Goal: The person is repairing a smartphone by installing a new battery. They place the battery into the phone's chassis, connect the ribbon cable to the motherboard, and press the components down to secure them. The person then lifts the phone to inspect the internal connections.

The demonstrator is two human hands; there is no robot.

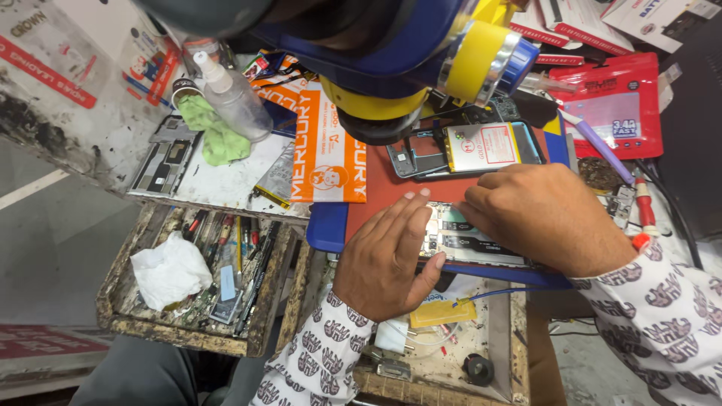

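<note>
Opened grey phone body with bare circuit boards (470,239) lies at the red mat's (383,197) near edge, half hidden under our flat left hand (385,259) and curled right hand (543,216), whose fingertips we cannot see.

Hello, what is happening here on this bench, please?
A person bends over an opened phone lying on a red mat. The left hand rests flat on its near end, and the right hand presses on its far side. A second opened phone lies beyond, under a blue-and-yellow microscope.
</note>
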